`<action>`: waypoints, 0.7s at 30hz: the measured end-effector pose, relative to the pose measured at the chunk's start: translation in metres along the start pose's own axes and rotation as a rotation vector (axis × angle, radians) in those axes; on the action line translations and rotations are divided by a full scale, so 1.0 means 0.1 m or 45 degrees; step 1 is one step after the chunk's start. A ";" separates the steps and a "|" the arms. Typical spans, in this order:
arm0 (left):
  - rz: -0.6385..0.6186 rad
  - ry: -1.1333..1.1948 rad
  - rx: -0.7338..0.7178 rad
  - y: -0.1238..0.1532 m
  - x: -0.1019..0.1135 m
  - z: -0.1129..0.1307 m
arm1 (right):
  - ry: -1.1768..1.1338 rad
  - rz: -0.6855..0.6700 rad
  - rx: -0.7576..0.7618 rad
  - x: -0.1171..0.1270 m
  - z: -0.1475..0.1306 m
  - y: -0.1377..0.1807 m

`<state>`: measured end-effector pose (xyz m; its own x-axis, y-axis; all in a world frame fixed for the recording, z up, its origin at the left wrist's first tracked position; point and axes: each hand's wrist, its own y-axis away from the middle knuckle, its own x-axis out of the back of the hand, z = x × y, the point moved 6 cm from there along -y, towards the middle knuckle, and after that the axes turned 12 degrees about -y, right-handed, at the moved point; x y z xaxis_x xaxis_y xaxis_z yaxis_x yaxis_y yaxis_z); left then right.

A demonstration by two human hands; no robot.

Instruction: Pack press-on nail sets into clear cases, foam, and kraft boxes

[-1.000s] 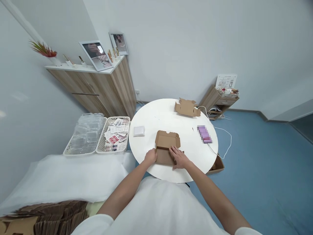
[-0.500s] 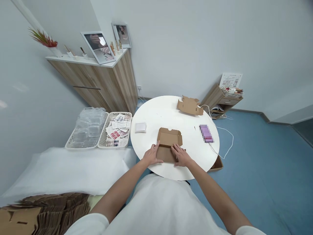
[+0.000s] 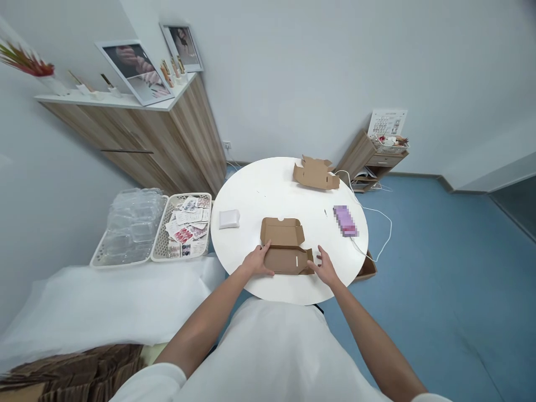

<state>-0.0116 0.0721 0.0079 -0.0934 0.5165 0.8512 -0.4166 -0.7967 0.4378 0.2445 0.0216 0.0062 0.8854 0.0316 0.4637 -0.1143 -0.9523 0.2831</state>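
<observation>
A brown cardboard box (image 3: 285,261), partly folded, lies on the round white table in front of me, with its lid (image 3: 281,230) opened out away from me. My left hand (image 3: 257,261) grips the left end of the box, fingers on its far side and thumb at the near side. At the right end, my right hand (image 3: 325,268) has its fingers spread; the thumb is at the right end flap (image 3: 310,260), and whether it touches cannot be made out. A small white slot shows in the box's floor.
On the table (image 3: 251,190) are a flat cardboard blank (image 3: 316,173), a white packet (image 3: 229,219) and a purple pixelated object (image 3: 345,221) with a white cable. Left stand baskets of clear plastic cases (image 3: 134,223) and printed cards (image 3: 188,223). Flattened cardboard (image 3: 84,371) is stacked lower left.
My right hand has moved right, off the box's near panel to its right end, and its fingers have spread. My left hand stays at the left end. The whole view has shifted slightly.
</observation>
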 end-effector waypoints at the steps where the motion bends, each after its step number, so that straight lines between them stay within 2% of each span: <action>1: 0.000 0.006 0.006 0.00 0.00 0.00 | -0.094 0.000 -0.079 -0.01 0.08 0.01; 5: -0.011 0.055 0.035 -0.02 -0.01 0.03 | -0.281 -0.038 -0.203 -0.15 0.16 0.01; 12: -0.034 0.111 0.086 0.00 -0.02 0.07 | -0.080 0.011 -0.097 -0.18 -0.07 -0.04; 17: -0.018 0.108 0.078 0.02 -0.05 0.10 | -0.224 0.003 -0.125 -0.25 -0.11 -0.05; 21: -0.017 0.098 0.082 0.02 -0.06 0.11 | -0.064 -0.028 -0.197 -0.32 -0.10 -0.10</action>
<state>-0.0015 0.0641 0.0069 -0.1583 0.5481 0.8213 -0.3596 -0.8066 0.4690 0.2124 0.0332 -0.0033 0.9093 0.0333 0.4147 -0.1592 -0.8931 0.4208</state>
